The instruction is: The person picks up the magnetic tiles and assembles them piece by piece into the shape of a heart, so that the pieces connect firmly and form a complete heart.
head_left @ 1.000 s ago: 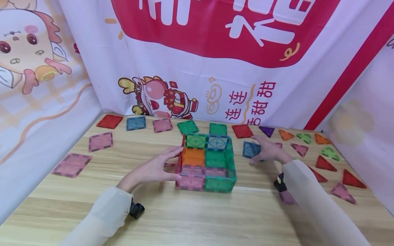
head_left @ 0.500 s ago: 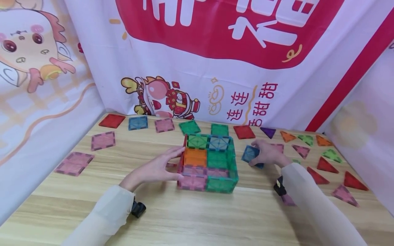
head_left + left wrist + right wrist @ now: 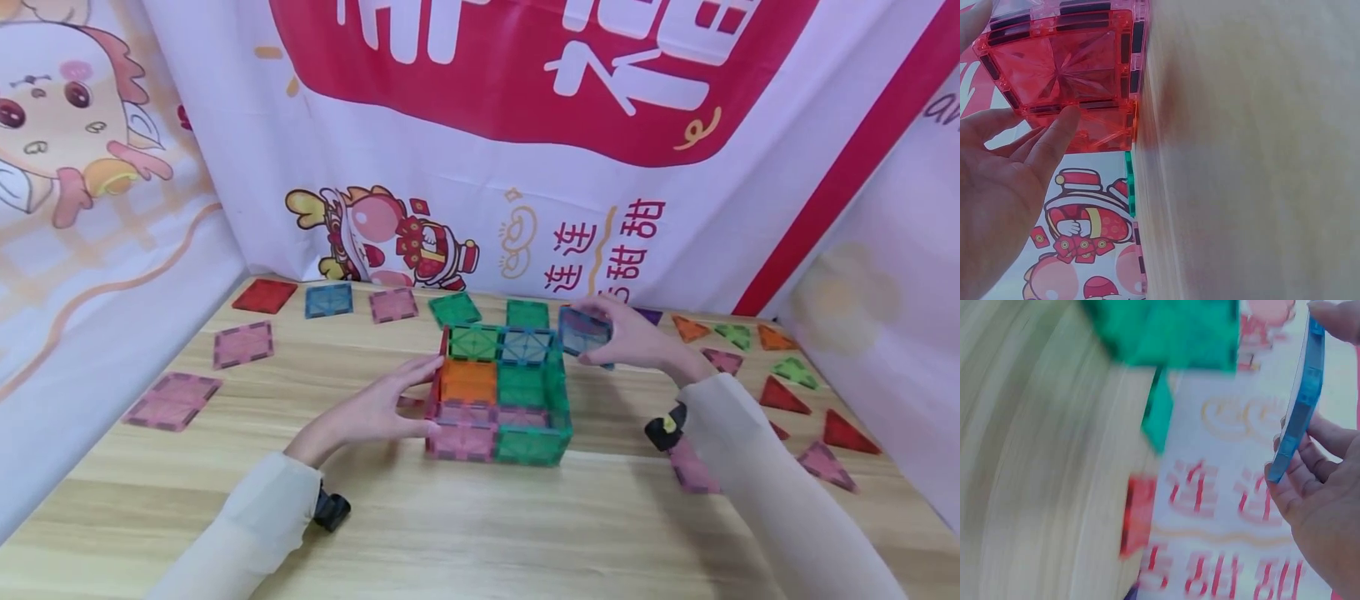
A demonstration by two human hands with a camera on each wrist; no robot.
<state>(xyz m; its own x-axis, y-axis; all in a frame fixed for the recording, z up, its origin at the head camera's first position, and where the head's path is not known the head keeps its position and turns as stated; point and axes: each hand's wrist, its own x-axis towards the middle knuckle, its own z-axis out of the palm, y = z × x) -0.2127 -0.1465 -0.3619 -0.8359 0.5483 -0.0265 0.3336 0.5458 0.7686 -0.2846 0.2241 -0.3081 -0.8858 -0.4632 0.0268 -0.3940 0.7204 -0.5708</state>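
A low open-topped box of see-through magnetic tiles [image 3: 465,442] stands mid-table, with pink and green tiles in front and red ones on its left wall. My left hand [image 3: 375,408] rests against that wall. In the left wrist view, its fingertips touch the red tiles [image 3: 1060,62], and the thumb lies near the pink front corner. My right hand [image 3: 633,333] pinches a square blue magnetic tile [image 3: 583,333] between thumb and fingers, raised off the table beside the box's back right corner. Seen edge-on in the right wrist view, the blue tile [image 3: 1302,400] is between the thumb and fingers.
Square tiles lie along the back edge, including a red one [image 3: 264,296] and a green one [image 3: 454,309]. Pink squares [image 3: 174,401] lie at left. Several triangular tiles, such as a red one [image 3: 850,432], are spread at right. Printed cloth [image 3: 480,125] hangs behind the table.
My right hand has taken the blue tile up from the table and carried it left and back toward the box. The left hand has stayed against the box.
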